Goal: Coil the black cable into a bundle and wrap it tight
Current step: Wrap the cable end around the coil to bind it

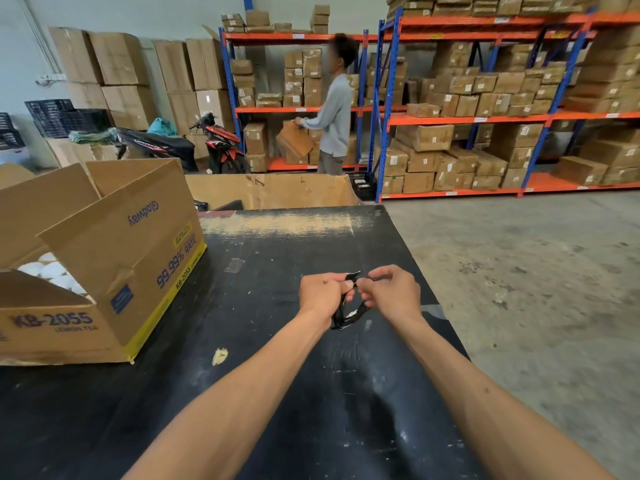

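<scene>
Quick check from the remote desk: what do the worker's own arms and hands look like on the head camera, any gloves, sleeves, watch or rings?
Both forearms are bare right down to the bottom edge of the frame, with no sleeves showing. The left hand and right hand have no gloves. No watch, wristband or rings show.

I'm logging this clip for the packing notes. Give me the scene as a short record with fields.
setting: warehouse, black table
left hand: grips the black cable bundle
right hand: pinches the cable's top end
cable: small looped bundle, held above the table
left of hands: open cardboard box with white items
background: person at shelves of boxes
</scene>
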A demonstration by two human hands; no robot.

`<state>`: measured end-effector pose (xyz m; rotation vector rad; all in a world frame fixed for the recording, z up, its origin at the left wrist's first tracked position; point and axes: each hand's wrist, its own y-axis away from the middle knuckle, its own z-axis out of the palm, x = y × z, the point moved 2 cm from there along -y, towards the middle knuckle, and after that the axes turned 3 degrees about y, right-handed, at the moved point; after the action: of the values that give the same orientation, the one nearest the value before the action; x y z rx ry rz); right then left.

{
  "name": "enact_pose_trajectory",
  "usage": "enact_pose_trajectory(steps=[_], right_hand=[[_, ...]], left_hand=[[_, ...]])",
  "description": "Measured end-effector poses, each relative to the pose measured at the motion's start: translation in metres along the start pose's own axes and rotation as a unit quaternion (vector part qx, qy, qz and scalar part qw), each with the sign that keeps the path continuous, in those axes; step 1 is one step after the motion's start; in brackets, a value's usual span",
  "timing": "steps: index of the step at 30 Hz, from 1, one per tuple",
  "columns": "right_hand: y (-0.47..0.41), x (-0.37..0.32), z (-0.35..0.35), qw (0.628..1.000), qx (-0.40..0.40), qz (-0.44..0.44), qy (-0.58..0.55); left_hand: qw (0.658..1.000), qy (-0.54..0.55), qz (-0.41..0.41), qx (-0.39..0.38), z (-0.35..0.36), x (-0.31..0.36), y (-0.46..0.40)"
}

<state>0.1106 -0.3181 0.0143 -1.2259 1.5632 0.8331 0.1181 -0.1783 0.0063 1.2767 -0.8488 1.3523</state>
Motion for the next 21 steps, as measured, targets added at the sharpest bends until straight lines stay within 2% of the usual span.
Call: enact_pose_trajectory(steps=[3, 7, 10, 13, 15, 17, 19, 21], right_hand=[[-0.001, -0.002, -0.001, 0.999, -0.03, -0.038, 0.024], [-0.006, -0.004, -0.007, 0.995, -0.101, -0.028, 0.008], [-0.009, -0.006, -0.013, 0.987, -0.148, -0.043, 0.04], [-0.008, -0.006, -0.019, 0.979, -0.129, -0.105, 0.12], [-0.007, -0.009, -0.023, 0.954, -0.096, -0.189, 0.213], [-0.004, -0.01, -0.028, 0.903, -0.071, -0.29, 0.309], [0.002, -0.009, -0.032, 0.865, -0.048, -0.366, 0.341], [0.006, -0.005, -0.036, 0.854, -0.049, -0.398, 0.331]], left_hand=[[0.996, -0.073, 0.049, -0.008, -0.003, 0.0, 0.001], [0.974, -0.192, 0.109, -0.055, -0.006, 0.002, 0.004], [0.968, -0.211, 0.115, -0.075, -0.007, 0.002, 0.008], [0.962, -0.231, 0.114, -0.095, -0.005, 0.003, 0.009], [0.953, -0.252, 0.114, -0.121, -0.002, 0.007, 0.011], [0.95, -0.255, 0.099, -0.15, -0.001, 0.012, 0.014], [0.951, -0.236, 0.073, -0.188, -0.002, 0.018, 0.013], [0.943, -0.242, 0.054, -0.224, -0.002, 0.024, 0.011]])
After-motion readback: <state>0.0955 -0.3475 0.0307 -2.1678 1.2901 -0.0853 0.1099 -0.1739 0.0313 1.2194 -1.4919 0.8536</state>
